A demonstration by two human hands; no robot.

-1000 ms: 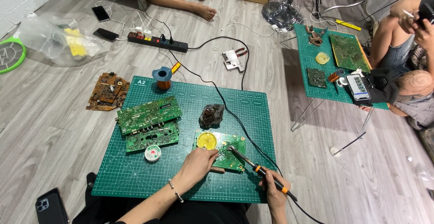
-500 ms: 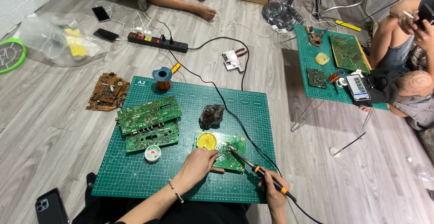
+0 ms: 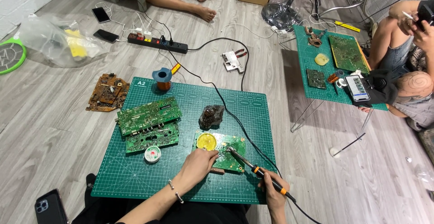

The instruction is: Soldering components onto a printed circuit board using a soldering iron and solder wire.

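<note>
My left hand (image 3: 199,164) rests on the near edge of a small green circuit board (image 3: 229,150) on the green cutting mat (image 3: 135,179), fingers pinched near the board's middle; whether it holds solder wire is too small to tell. My right hand (image 3: 274,196) grips a soldering iron (image 3: 253,168) with an orange and black handle, its tip touching the board beside my left fingertips. A round yellow tin (image 3: 207,141) lies on the board's far left corner.
Two larger green circuit boards (image 3: 149,115) and a solder spool (image 3: 152,155) lie on the mat's left. A dark lump (image 3: 211,115), a wire spool (image 3: 162,79), a power strip (image 3: 157,44), a phone (image 3: 49,207). Another person sits by a second mat (image 3: 316,56) on the right.
</note>
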